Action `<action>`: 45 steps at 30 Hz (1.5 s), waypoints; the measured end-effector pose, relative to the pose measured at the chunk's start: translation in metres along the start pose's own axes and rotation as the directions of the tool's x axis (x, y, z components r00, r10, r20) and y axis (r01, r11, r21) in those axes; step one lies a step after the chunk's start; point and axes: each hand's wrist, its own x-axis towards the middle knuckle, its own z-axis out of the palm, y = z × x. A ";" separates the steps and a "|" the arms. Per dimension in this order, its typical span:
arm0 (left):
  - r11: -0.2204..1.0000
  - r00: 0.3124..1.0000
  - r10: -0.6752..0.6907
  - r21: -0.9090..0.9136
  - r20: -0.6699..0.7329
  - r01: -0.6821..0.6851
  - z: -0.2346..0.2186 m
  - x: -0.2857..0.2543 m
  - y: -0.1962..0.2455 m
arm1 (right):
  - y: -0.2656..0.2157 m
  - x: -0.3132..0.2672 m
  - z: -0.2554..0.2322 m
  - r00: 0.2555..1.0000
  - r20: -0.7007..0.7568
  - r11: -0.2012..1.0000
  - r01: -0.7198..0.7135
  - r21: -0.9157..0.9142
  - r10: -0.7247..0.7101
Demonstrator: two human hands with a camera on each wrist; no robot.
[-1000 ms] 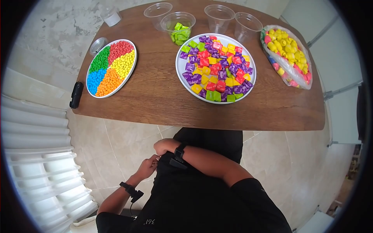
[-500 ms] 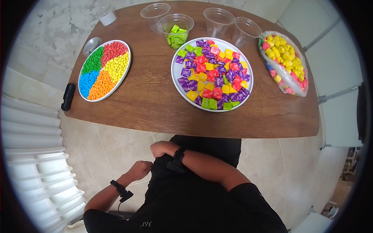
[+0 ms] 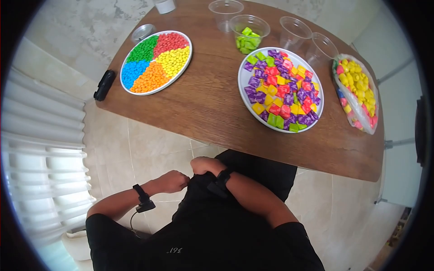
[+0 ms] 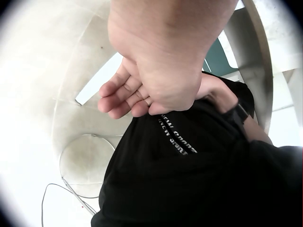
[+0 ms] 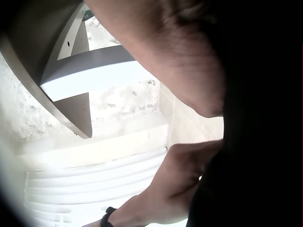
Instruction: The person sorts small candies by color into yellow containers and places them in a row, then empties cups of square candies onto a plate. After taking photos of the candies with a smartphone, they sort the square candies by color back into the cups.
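Observation:
Both hands are low in front of the body, below the table's near edge, at the front of a black shirt (image 3: 203, 217). My left hand (image 3: 174, 181) has its fingers bent; in the left wrist view, its thumb and forefinger meet at the edge of the black cloth, beside white lettering (image 4: 177, 137). Just beyond it, my right hand (image 3: 204, 165) curls over a raised fold of the shirt, its fingertips hidden underneath. In the right wrist view, dark cloth covers the right-hand side and hides the fingers.
On the brown table (image 3: 208, 99) are a plate of colour-sorted small candies (image 3: 156, 63), a plate of wrapped sweets (image 3: 244, 90), a cup of green sweets (image 3: 247, 38), several clear cups (image 3: 294, 34) and a bag of yellow and pink pieces (image 3: 357, 90). A black object (image 3: 105, 85) lies at the left edge.
The head view has turned, so the table slants and its plates sit further right. My left forearm lies more level now. Both hands stay at the front of the shirt.

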 end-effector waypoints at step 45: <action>0.899 0.400 0.300 0.117 -0.866 -0.422 -0.295 0.161 0.151 | -0.001 -0.423 -0.226 -0.010 -0.975 0.850 -0.489 0.197 0.221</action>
